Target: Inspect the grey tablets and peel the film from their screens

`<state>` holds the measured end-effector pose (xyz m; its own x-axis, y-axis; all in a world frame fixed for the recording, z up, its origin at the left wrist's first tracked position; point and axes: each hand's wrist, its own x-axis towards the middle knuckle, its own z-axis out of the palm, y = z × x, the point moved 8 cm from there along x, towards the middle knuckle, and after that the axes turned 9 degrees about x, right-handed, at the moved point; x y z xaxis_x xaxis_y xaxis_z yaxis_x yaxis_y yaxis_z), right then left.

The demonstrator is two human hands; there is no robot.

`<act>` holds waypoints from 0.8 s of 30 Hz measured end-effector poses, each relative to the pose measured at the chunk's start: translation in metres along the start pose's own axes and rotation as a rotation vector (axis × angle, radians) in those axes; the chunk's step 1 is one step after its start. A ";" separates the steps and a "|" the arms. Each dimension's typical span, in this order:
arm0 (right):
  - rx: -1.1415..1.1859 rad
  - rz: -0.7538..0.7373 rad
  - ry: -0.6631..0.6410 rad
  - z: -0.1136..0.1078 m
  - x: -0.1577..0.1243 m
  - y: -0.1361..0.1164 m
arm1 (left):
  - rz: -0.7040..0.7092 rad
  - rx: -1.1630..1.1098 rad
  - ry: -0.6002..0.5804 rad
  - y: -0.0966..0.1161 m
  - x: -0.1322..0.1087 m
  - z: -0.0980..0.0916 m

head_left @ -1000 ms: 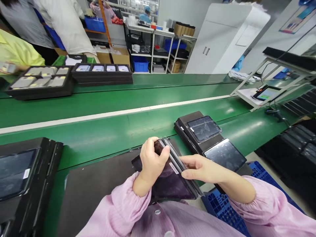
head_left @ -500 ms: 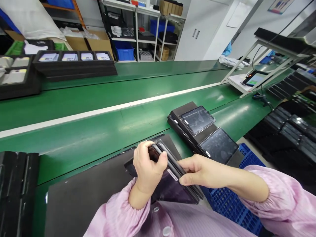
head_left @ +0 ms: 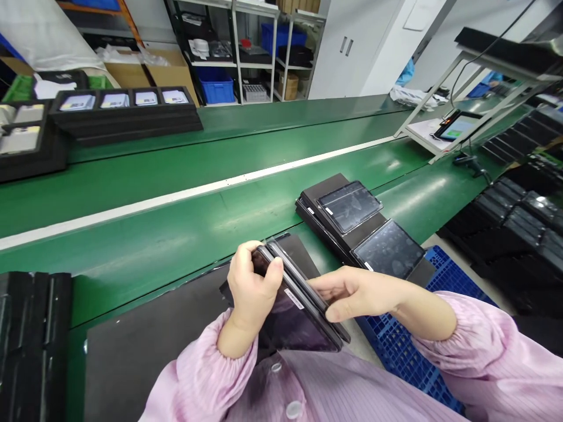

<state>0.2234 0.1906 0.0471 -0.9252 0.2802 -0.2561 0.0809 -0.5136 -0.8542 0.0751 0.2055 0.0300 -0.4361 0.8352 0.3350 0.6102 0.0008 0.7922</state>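
A stack of tablets (head_left: 295, 321) is held tilted just above the near edge of the green table (head_left: 176, 234), close to the person's chest. The left hand (head_left: 250, 284) is clenched over the stack's far upper corner, with the thumb on the dark screen facing the person and the fingers wrapped behind. The right hand (head_left: 357, 291) pinches the stack's right edge, just beside a small white label. Below lies a black mat (head_left: 145, 351). Farther right along the near edge, a black tray (head_left: 315, 189) carries two more tablets, beside a blue crate (head_left: 396, 351).
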 end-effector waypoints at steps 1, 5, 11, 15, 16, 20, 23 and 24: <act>-0.010 0.003 0.004 -0.002 0.000 0.000 | 0.005 0.004 -0.003 0.001 -0.001 0.000; -0.027 0.055 0.067 -0.012 0.000 0.005 | 0.025 0.012 0.005 0.005 -0.003 -0.001; -0.151 0.072 0.247 -0.013 -0.002 0.007 | 0.054 0.023 0.031 0.009 -0.006 -0.002; -0.212 0.024 0.325 -0.011 0.000 0.005 | 0.014 -0.003 0.052 0.004 -0.002 -0.002; -0.187 0.010 0.330 -0.013 0.002 0.008 | -0.005 -0.019 0.048 0.001 -0.001 -0.002; 0.092 -0.088 0.285 -0.029 0.007 0.031 | -0.102 -0.120 0.052 -0.016 0.006 -0.009; 0.215 -0.185 0.175 -0.032 0.013 0.057 | -0.173 -0.181 0.096 -0.027 0.007 -0.018; 0.125 -0.188 0.164 -0.029 0.017 0.068 | -0.189 -0.193 0.107 -0.030 0.007 -0.019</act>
<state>0.2238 0.1839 -0.0290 -0.8465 0.5022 -0.1765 -0.1423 -0.5330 -0.8340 0.0411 0.2008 0.0182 -0.6032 0.7678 0.2159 0.3788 0.0376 0.9247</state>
